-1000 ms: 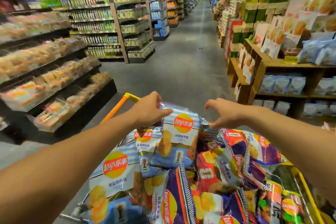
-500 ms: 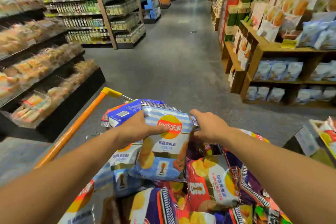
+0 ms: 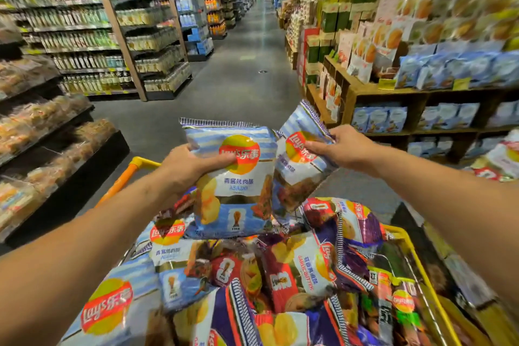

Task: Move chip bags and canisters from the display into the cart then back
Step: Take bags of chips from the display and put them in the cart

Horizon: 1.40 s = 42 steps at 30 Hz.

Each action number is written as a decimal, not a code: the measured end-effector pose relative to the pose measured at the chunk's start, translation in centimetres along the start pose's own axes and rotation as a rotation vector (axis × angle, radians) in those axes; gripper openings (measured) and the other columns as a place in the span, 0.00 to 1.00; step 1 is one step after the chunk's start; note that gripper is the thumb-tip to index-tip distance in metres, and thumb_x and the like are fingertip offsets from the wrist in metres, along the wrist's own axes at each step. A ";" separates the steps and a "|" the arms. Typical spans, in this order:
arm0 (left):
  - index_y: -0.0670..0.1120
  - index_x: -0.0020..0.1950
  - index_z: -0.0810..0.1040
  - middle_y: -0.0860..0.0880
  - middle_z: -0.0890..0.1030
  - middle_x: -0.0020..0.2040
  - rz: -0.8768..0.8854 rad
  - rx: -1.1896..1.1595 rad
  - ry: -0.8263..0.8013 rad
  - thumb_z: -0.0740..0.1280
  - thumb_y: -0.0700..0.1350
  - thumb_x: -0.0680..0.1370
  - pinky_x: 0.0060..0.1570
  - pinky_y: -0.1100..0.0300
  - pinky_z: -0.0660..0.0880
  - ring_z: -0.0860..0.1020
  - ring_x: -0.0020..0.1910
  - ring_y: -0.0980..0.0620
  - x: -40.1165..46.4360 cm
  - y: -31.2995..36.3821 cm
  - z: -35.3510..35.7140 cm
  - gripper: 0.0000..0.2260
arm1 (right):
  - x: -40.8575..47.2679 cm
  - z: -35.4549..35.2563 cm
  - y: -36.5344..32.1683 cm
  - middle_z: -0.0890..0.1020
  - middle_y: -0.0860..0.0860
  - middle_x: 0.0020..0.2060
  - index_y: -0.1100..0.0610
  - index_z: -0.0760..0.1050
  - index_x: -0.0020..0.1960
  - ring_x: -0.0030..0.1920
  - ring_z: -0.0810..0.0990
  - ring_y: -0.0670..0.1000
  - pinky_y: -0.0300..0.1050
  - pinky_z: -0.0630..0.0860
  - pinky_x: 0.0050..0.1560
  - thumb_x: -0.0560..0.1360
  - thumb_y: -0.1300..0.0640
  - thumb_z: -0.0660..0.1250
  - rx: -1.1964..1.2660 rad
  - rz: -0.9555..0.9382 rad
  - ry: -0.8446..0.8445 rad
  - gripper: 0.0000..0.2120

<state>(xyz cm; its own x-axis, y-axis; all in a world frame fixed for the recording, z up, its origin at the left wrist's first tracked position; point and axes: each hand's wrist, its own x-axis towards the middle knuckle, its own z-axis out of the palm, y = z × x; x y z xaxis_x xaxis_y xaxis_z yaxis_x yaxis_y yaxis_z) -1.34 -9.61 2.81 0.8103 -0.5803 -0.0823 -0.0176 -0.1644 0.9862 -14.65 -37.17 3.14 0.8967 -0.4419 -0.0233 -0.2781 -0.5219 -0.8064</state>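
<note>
Supermarket shelves (image 3: pixel 84 45) lined the grey aisle ahead of you; your left hand (image 3: pixel 188 166) gripped an upright, glossy blue-striped Lay's bag (image 3: pixel 238 185) by its edge; your right hand (image 3: pixel 344 149) pinched a second, tilted blue Lay's bag (image 3: pixel 300 166) just beside it; both hung above the yellow-rimmed cart (image 3: pixel 407 244), heaped with crinkled chip bags (image 3: pixel 295 275).

Dim store light, wide-angle bending at edges, shelves (image 3: pixel 449 36) smeared with blur.

Both forearms are bare up to the frame's edge, with no sleeves showing. The left hand (image 3: pixel 185 168) and right hand (image 3: pixel 344 149) wear no gloves.
</note>
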 end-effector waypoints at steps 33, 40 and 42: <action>0.44 0.43 0.77 0.51 0.84 0.33 0.111 0.273 -1.214 0.72 0.49 0.77 0.32 0.68 0.76 0.78 0.28 0.61 -11.5 3.6 60.1 0.10 | -41.3 -35.4 24.5 0.80 0.54 0.50 0.61 0.64 0.75 0.51 0.78 0.55 0.44 0.72 0.47 0.75 0.41 0.69 -0.375 0.889 0.301 0.37; 0.46 0.50 0.82 0.52 0.85 0.41 0.239 0.624 -1.404 0.75 0.47 0.74 0.35 0.58 0.80 0.81 0.34 0.56 -15.5 -1.9 70.6 0.08 | -47.4 -34.5 35.5 0.66 0.56 0.76 0.59 0.58 0.79 0.73 0.67 0.55 0.42 0.65 0.69 0.76 0.43 0.69 -0.269 1.057 0.214 0.39; 0.50 0.46 0.80 0.55 0.83 0.38 0.260 0.704 -1.412 0.75 0.46 0.73 0.36 0.59 0.79 0.79 0.32 0.61 -15.6 -4.2 72.6 0.06 | -47.7 -33.5 38.5 0.62 0.55 0.77 0.60 0.57 0.79 0.75 0.64 0.55 0.44 0.63 0.72 0.78 0.44 0.67 -0.254 1.072 0.171 0.37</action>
<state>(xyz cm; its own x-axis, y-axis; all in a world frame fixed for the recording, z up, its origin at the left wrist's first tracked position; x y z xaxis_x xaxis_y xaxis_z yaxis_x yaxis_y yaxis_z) -56.41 -57.75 -10.50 -0.4175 -0.8229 -0.3853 -0.6406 -0.0342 0.7671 -79.68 -60.65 -7.04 0.0970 -0.8376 -0.5375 -0.9598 0.0643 -0.2733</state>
